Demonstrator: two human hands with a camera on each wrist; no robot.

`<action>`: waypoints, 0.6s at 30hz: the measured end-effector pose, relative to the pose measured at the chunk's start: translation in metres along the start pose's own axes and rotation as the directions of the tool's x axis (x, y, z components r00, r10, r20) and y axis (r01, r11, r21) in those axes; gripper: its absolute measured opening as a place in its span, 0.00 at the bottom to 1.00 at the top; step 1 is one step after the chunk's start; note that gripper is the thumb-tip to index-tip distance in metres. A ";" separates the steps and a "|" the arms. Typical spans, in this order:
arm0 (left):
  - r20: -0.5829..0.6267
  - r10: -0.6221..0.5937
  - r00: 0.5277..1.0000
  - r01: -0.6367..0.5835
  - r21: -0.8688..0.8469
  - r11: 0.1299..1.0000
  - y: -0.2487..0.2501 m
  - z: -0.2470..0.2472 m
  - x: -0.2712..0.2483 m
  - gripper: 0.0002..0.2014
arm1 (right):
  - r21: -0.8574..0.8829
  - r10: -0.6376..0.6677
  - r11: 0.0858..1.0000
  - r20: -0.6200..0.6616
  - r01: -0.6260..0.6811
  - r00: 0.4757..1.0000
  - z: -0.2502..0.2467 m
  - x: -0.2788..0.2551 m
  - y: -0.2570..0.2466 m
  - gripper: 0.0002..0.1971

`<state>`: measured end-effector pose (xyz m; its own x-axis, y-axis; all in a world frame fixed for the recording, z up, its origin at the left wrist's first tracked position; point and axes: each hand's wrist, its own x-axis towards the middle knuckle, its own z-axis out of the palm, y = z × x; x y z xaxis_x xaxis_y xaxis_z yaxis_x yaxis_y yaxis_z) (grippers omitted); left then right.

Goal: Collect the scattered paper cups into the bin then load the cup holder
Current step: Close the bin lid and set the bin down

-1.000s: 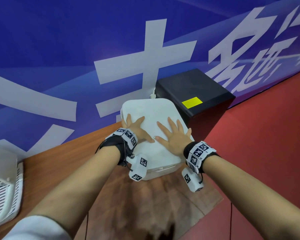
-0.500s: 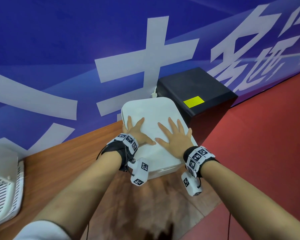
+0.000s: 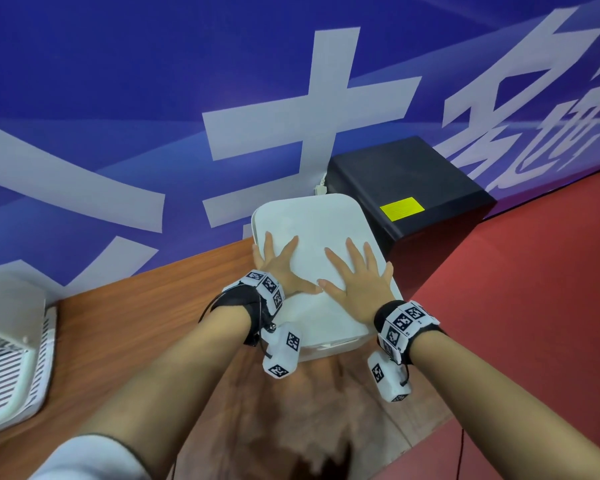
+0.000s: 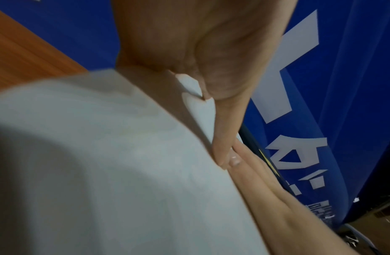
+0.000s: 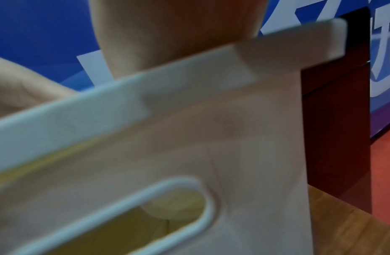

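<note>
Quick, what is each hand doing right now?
Left hand: open, fingers flat on the white bin lid.
Right hand: open, fingers spread flat on the same lid.

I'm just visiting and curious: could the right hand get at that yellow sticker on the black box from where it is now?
Probably yes. The right hand lies flat on the white bin lid, holding nothing, and the yellow sticker faces up on the black box just beyond, uncovered.

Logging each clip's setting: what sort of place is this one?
Probably an exhibition or event booth, though not certain: a blue printed banner with large white characters as backdrop, red floor covering, and a wooden table where both hands press flat on a white lidded bin.
</note>
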<state>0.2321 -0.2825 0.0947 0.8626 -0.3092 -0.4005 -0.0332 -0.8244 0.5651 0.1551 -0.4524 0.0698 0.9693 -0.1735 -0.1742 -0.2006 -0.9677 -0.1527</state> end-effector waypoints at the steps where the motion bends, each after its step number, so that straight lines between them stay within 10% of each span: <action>1: -0.011 0.010 1.000 -0.010 -0.033 0.999 0.002 -0.004 -0.001 0.57 | 0.029 0.008 1.000 -0.007 -0.008 1.000 -0.003 0.000 0.001 0.34; 7: -0.284 -0.282 0.917 -0.035 -0.758 0.652 -0.028 -0.027 -0.001 0.18 | 0.298 0.057 0.953 -0.008 -0.052 0.998 -0.021 -0.001 0.005 0.32; 12: -0.055 0.163 0.985 -0.171 -0.220 0.960 -0.063 -0.018 -0.035 0.30 | 0.357 0.057 0.932 0.007 -0.056 0.998 -0.023 -0.001 0.004 0.32; 15: 0.264 0.242 0.934 -0.215 -0.127 0.968 -0.063 -0.014 -0.049 0.52 | 0.377 0.058 0.925 0.004 -0.055 0.998 -0.024 -0.002 0.003 0.31; 18: 0.304 0.256 0.918 -0.257 -0.039 0.966 -0.062 -0.005 -0.048 0.61 | 0.364 0.055 0.930 0.012 -0.056 0.998 -0.024 -0.002 0.003 0.31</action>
<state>0.1950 -0.2139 0.0822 0.6294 -0.6391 -0.4420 -0.2341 -0.6983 0.6764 0.1565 -0.4596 0.0933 0.9550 -0.2244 -0.1939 -0.2923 -0.8232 -0.4867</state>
